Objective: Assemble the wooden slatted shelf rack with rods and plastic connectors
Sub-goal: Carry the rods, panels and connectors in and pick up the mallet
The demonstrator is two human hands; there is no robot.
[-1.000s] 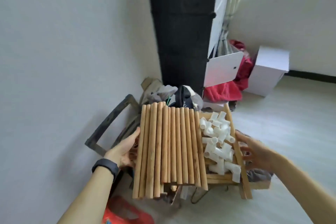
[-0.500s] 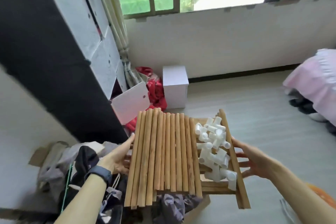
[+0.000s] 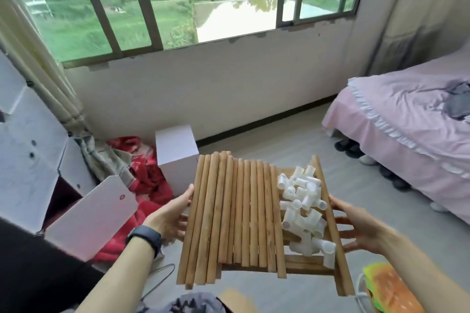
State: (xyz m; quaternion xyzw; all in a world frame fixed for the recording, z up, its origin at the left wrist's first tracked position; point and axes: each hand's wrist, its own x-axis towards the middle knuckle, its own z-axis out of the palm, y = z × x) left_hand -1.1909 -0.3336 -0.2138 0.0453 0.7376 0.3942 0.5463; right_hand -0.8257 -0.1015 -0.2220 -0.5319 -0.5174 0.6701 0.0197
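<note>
Light-brown wooden slatted shelf panel (image 3: pixel 342 277): held flat in the air above the grey floor, between both hands.
Round wooden rods (image 3: pixel 234 216): lying side by side across the panel's left and middle, ends overhanging its near edge.
White plastic tube connectors (image 3: pixel 302 201): heaped loose on the panel's right part, against its side rail.
Left hand (image 3: pixel 167 218): fingers straight beneath the left edge, thumb alongside the outermost rod; black wristband (image 3: pixel 145 236) on the wrist.
Right hand (image 3: pixel 356 229): fingers spread flat, supporting the right rail.
Beyond: white cardboard box (image 3: pixel 175 145) beside crumpled red cloth (image 3: pixel 142 168).
Far: pink-sheeted bed (image 3: pixel 412 134) at right, barred window (image 3: pixel 178 2) above the wall.
</note>
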